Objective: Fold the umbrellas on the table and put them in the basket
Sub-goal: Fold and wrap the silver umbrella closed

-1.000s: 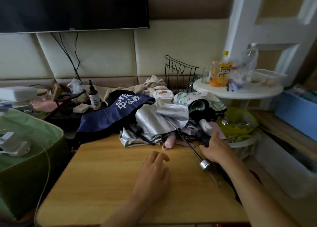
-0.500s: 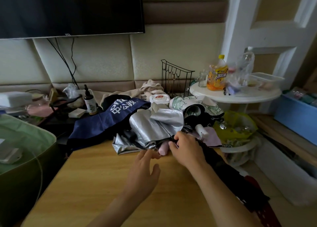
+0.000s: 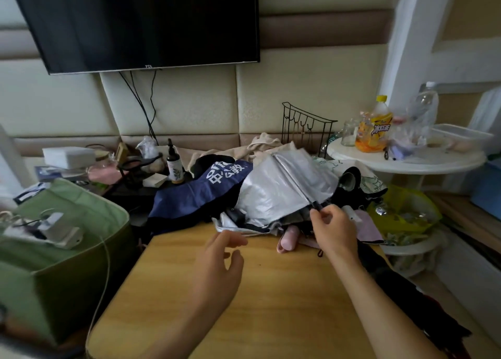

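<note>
The right hand [image 3: 334,230] pinched the dark end of a thin metal rib [image 3: 294,181] of the silver umbrella [image 3: 273,193], thumb and fingers curled round it, near the far right corner of the wooden table [image 3: 244,304]. The rib ran up and away from the hand across the silver canopy, which lay crumpled along the table's far edge. The left hand [image 3: 219,266] hovered above the table's middle with fingers loosely spread and slightly bent, holding nothing and touching nothing.

Just left of the silver canopy, a navy umbrella [image 3: 200,193] with white characters draped over the far left corner and off the table. A pink handle [image 3: 288,240] lay on the wood beside the right wrist, and a black umbrella [image 3: 349,182] with a patterned one behind it sat past the far right corner. The green fabric basket [image 3: 67,250] stood off the table's left edge, with a white device [image 3: 51,228] and cord lying on it.
</note>
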Demonstrator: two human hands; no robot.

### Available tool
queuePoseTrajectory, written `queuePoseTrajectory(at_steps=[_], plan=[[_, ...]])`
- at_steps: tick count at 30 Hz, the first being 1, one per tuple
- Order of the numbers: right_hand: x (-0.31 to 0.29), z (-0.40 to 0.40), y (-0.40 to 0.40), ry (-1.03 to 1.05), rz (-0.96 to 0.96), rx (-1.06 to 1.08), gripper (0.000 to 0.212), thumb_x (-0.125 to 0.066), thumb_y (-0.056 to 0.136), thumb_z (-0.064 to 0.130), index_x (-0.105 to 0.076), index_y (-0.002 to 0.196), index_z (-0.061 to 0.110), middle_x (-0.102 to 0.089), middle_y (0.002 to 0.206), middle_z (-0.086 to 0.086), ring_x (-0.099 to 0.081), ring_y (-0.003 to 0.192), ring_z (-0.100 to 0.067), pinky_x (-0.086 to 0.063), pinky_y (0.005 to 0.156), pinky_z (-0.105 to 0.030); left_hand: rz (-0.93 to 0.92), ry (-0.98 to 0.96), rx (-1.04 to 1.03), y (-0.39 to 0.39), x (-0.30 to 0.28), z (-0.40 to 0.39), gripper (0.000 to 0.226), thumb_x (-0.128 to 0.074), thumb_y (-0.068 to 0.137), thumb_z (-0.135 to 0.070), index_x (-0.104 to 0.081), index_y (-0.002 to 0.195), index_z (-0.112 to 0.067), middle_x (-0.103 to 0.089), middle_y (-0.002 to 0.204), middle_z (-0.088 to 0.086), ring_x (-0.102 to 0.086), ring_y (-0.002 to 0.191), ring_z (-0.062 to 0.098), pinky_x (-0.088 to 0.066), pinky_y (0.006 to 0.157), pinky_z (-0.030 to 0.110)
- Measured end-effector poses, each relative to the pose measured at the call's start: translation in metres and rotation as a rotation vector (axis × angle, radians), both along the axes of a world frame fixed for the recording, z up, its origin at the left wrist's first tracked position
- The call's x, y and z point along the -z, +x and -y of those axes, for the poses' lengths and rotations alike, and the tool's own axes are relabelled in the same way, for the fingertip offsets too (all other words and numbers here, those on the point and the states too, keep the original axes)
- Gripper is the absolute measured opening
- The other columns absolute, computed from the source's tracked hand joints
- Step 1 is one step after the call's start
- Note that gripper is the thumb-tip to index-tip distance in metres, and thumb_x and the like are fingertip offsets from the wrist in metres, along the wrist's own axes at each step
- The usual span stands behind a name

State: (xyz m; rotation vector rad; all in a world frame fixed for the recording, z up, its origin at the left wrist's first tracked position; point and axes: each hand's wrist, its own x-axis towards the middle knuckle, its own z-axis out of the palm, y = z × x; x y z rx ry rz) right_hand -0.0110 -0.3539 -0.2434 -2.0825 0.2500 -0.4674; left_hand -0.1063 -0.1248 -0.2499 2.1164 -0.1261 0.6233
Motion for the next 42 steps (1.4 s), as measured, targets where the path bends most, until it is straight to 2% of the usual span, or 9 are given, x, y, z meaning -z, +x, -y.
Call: queuePoseTrajectory(at_steps=[7,15,25,30,32,34,37,40,42], plan=[[-0.011,0.0,-0.014,-0.028,0.136,-0.125,0.023,-0.068,0.095,0.04,-0.059,0.082,0.023,-0.064,0.074,0.006,-0.062,0.071,-0.01,-0.048,0.06,-0.029,0.022,-0.124,-0.086,-0.004,-0.016,-0.013,0.033,-0.06,0.089,0.008,-0.066,0.096,-0.024,-0.069,0.096,-0.011,-0.064,0.095,0.002,-0.047,0.076,0.009],[-0.015,-0.013,-0.012,0.113,0.276,-0.01,0.022,-0.066,0.097,0.036,-0.059,0.084,0.019,-0.062,0.07,0.005,-0.058,0.065,-0.007,-0.04,0.058,-0.024,-0.108,-0.347,-0.103,0.001,-0.022,-0.005,0.03,-0.058,0.091,0.005,-0.066,0.097,-0.023,-0.07,0.093,-0.004,-0.064,0.087,0.001,-0.048,0.069,0.01],[-0.04,-0.048,-0.016,0.082,0.497,-0.133,0.02,-0.071,0.096,0.024,-0.058,0.081,0.02,-0.06,0.064,0.013,-0.06,0.064,0.002,-0.04,0.056,-0.01,-0.176,-0.654,-0.075,0.012,-0.035,-0.007,0.015,-0.056,0.1,-0.017,-0.059,0.114,-0.022,-0.066,0.11,0.003,-0.065,0.104,0.02,-0.054,0.093,0.043],[-0.052,-0.049,-0.026,-0.01,0.531,-0.325,0.016,-0.075,0.092,0.025,-0.063,0.084,0.032,-0.067,0.068,0.011,-0.066,0.064,-0.007,-0.049,0.054,-0.023,-0.089,-0.728,-0.205,0.031,-0.049,-0.042,0.056,-0.055,0.092,-0.046,-0.036,0.143,-0.03,-0.041,0.142,0.007,-0.051,0.123,0.024,-0.044,0.107,0.048],[-0.057,-0.045,-0.03,-0.027,0.533,-0.418,0.025,-0.076,0.091,0.021,-0.061,0.084,0.04,-0.069,0.072,0.015,-0.067,0.067,-0.007,-0.047,0.056,-0.018,-0.035,-0.753,-0.293,0.036,-0.054,-0.067,0.073,-0.055,0.082,-0.052,-0.033,0.149,-0.033,-0.033,0.15,0.009,-0.044,0.133,0.029,-0.038,0.114,0.052],[-0.062,-0.04,-0.034,-0.011,0.536,-0.5,0.022,-0.075,0.091,0.021,-0.063,0.084,0.039,-0.068,0.071,0.018,-0.067,0.067,-0.006,-0.043,0.059,-0.013,0.055,-0.768,-0.32,0.037,-0.058,-0.09,0.07,-0.053,0.084,-0.055,-0.036,0.15,-0.037,-0.035,0.153,0.012,-0.044,0.136,0.03,-0.038,0.114,0.056],[-0.07,-0.029,-0.033,0.024,0.479,-0.584,0.008,-0.074,0.092,0.025,-0.07,0.085,0.027,-0.061,0.058,0.011,-0.056,0.053,-0.004,-0.037,0.054,-0.015,0.138,-0.778,-0.163,0.029,-0.067,-0.113,0.049,-0.042,0.101,-0.042,-0.044,0.148,-0.026,-0.054,0.139,0.016,-0.059,0.117,0.019,-0.046,0.098,0.045],[-0.072,-0.023,-0.03,-0.104,0.406,-0.592,0.007,-0.073,0.092,0.033,-0.07,0.086,0.033,-0.063,0.057,0.007,-0.058,0.053,-0.005,-0.042,0.053,-0.022,-0.123,-0.8,-0.014,0.016,-0.07,-0.117,0.049,-0.041,0.105,-0.052,-0.066,0.126,-0.016,-0.072,0.116,0.011,-0.068,0.106,0.028,-0.05,0.087,0.044],[-0.065,-0.027,-0.029,-0.242,0.368,-0.53,0.009,-0.068,0.089,0.047,-0.07,0.089,0.039,-0.068,0.065,0.014,-0.066,0.063,-0.003,-0.051,0.058,-0.026,-0.355,-0.67,-0.05,0.004,-0.066,-0.112,0.048,-0.037,0.105,-0.056,-0.07,0.117,-0.024,-0.076,0.106,0.005,-0.071,0.098,0.025,-0.052,0.08,0.04]])
